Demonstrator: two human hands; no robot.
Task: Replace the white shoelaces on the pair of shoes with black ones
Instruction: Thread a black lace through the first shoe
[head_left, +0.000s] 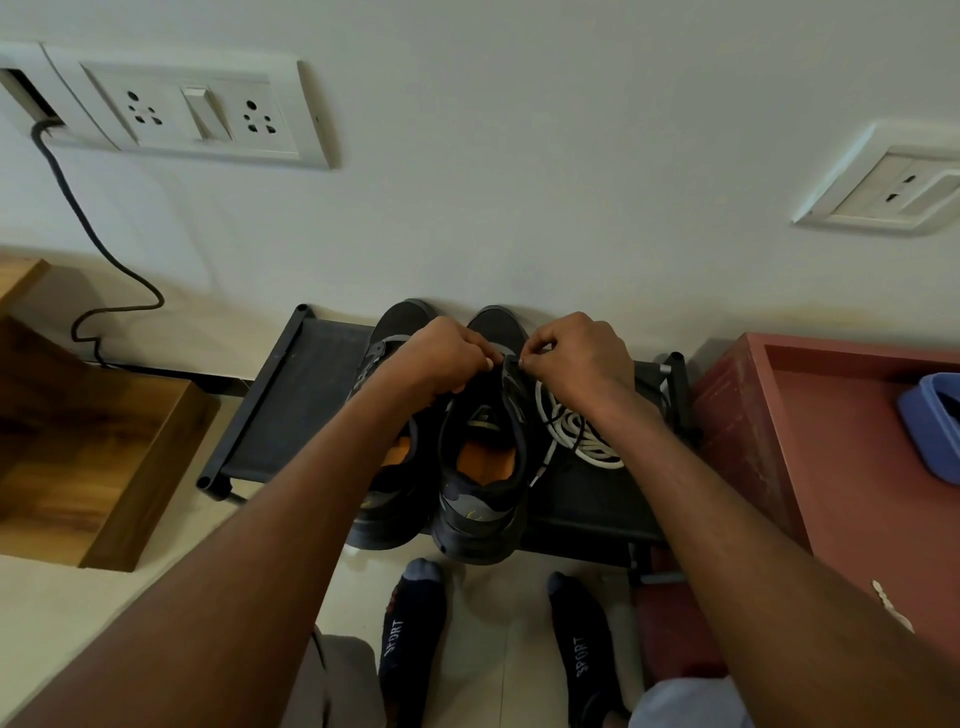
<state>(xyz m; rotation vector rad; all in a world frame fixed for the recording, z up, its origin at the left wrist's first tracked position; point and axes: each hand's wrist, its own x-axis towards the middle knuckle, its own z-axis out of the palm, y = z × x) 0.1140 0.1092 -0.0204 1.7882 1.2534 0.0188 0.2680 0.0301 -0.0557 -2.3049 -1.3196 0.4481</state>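
Right shoe (480, 467) sat on black rack (291, 415). Left hand (447, 358) and right hand (576, 358) pinched black lace (511, 364) at eyelets. Lace limp, thin, likely best gripped near stiff tip. White laces (582, 436) lay coiled beside shoe.

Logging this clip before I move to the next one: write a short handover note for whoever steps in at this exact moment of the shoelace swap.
Left hand: fingers curled at the front lacing of the right-side shoe, grip on a black lace end.
Right hand: pinches the other black lace end at the same spot.
Both shoes stand side by side on the black rack; the left-side shoe is mostly hidden by the left forearm.
Done: white laces lie in a loose pile on the rack, right of the shoes.
Left: finish lacing the right-side shoe in black; the other shoe's lacing cannot be judged.
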